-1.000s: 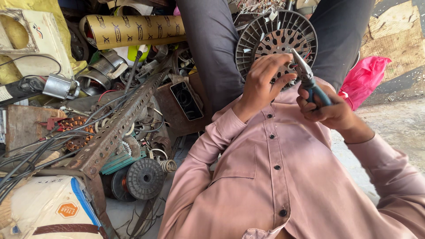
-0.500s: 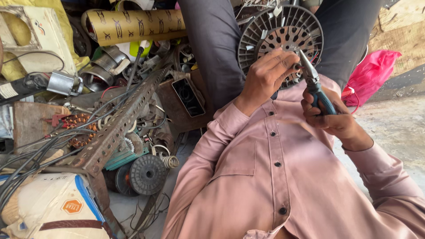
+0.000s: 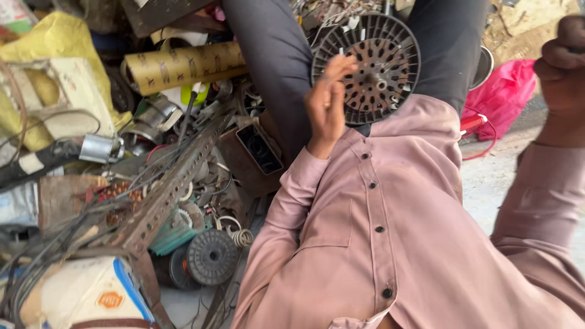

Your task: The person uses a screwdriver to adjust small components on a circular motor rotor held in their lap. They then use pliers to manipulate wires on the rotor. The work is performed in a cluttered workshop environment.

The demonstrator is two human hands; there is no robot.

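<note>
A round dark slotted metal disc [image 3: 381,67] lies between my knees, against my grey trousers [image 3: 274,61]. My left hand [image 3: 326,103] grips its left rim, fingers stretched up along the edge. My right hand [image 3: 563,61] is raised at the right edge of the view, well away from the disc. Its fingers are curled into a fist. The pliers it held a moment ago do not show; the top of the fist is cut off by the frame. My pink shirt [image 3: 390,244] fills the lower middle.
Scrap is heaped at the left: a perforated angle bar [image 3: 164,195], tangled wires [image 3: 49,244], a wire spool [image 3: 211,256], a cardboard tube [image 3: 183,64], a yellow sack [image 3: 55,42] and a black rectangular housing [image 3: 259,149]. A pink bag [image 3: 506,91] and a red-handled tool [image 3: 472,123] lie at the right.
My right hand has left the disc and swung out to the upper right, taking the pliers out of sight. The left hand stays at the disc's rim. The view has shifted.
</note>
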